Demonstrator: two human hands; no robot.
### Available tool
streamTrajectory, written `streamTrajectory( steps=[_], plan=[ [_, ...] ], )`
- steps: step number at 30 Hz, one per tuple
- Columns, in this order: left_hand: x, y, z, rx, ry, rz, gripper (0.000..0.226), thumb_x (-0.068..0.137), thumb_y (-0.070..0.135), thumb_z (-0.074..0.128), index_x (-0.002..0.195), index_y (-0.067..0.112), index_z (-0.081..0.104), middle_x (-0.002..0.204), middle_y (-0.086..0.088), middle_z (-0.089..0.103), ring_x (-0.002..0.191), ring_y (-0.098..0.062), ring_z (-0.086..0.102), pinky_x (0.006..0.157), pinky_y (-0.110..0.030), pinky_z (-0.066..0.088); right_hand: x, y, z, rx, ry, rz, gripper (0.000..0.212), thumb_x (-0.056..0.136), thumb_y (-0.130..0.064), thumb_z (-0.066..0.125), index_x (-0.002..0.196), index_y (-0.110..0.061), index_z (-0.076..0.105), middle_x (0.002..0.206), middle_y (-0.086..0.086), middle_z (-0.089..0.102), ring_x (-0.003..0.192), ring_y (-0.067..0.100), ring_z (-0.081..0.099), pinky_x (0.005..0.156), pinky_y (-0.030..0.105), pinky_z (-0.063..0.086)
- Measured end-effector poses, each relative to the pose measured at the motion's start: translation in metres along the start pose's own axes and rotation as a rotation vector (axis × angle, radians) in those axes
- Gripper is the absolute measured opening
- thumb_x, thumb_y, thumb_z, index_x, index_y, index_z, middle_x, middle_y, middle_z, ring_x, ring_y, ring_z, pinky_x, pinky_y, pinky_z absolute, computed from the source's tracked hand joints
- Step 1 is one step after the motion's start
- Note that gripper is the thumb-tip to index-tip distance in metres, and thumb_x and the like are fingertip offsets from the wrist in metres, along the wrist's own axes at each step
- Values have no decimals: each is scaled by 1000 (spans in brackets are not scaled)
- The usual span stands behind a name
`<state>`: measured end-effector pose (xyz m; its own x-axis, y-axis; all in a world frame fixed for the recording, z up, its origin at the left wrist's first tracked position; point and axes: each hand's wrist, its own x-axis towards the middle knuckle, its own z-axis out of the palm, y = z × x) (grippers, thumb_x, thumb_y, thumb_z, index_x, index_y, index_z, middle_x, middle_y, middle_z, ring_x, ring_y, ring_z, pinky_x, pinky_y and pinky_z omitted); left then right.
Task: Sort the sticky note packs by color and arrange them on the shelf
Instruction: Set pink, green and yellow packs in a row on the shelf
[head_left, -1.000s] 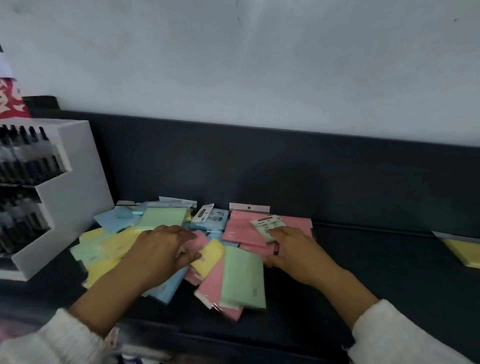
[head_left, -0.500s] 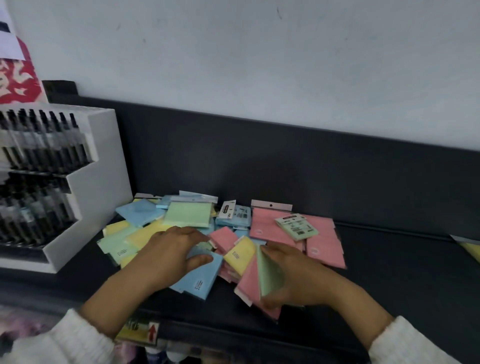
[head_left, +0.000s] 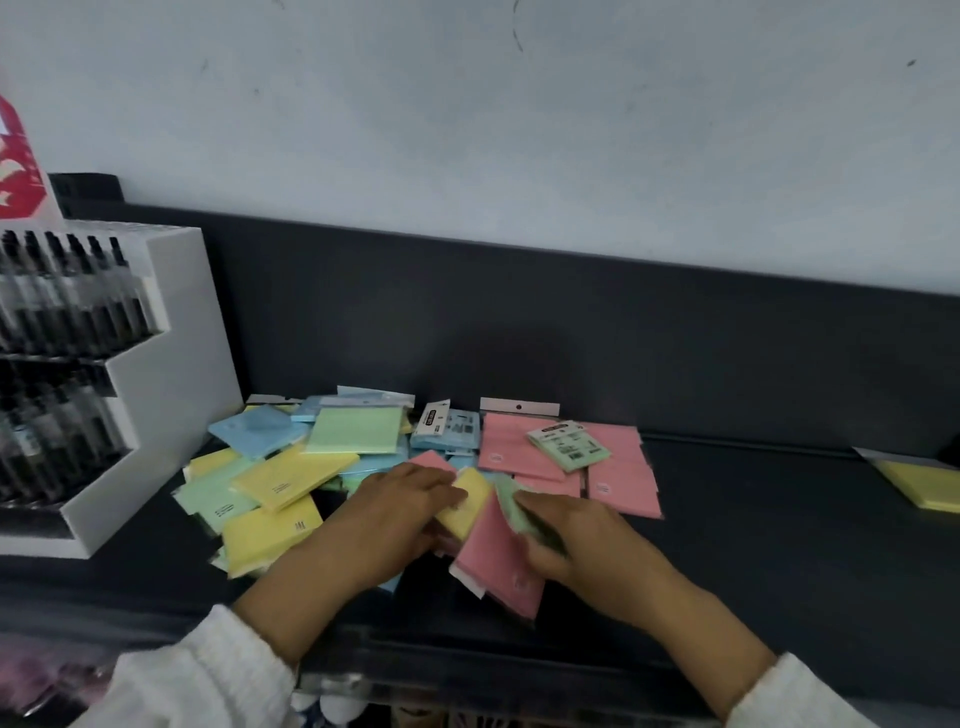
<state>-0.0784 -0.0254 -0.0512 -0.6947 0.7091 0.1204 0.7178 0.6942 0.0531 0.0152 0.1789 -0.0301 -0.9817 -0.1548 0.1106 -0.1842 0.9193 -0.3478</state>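
Counting near the shelf (head_left: 779, 519) front edge, we note our right hand (head_left: 587, 545) gripping one green pack (head_left: 511, 512); our left hand (head_left: 395, 514) lies flat, fingers spread, on one yellow pack (head_left: 467, 501).

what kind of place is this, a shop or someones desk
Probably a stationery shop: a dark display shelf holds many sealed sticky note packs with hang tabs and barcodes, beside a white rack of pens.
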Motion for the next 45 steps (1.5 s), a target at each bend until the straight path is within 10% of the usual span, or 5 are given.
streamTrajectory(
  steps=[14,23,29,36,45],
  plan=[
    [-4,25,-14,31,72,192,63,84,3,54,139,30,39,150,5,32,139,-15,27,114,-34,24,-20,28,-1,240,349,197,34,92,-16,54,125,-25,56,106,-8,68,84,4,62,69,11,48],
    [-10,50,-10,75,-147,253,63,88,35,57,143,29,28,155,5,19,140,-19,21,113,-35,22,-22,28,3,297,375,198,34,94,-19,52,128,-23,54,113,-8,66,89,2,58,66,3,42],
    [-4,51,-3,225,97,368,26,89,30,50,113,25,57,113,4,66,95,-18,64,85,-36,48,-25,34,5,337,417,227,34,93,-14,49,126,-21,55,109,-10,64,91,7,62,76,21,52],
    [-4,52,-41,-283,540,-66,17,96,32,39,94,22,52,69,9,54,59,-2,52,50,-15,38,-38,52,-17,666,741,322,27,94,-3,46,109,-22,57,90,-19,59,81,-5,56,62,3,46],
    [22,77,-38,-573,618,-150,12,94,22,45,96,24,57,75,5,61,62,1,56,49,-14,38,-66,82,-31,868,859,461,32,93,-5,48,90,-36,57,98,-9,65,94,10,62,81,35,53]
  ],
)
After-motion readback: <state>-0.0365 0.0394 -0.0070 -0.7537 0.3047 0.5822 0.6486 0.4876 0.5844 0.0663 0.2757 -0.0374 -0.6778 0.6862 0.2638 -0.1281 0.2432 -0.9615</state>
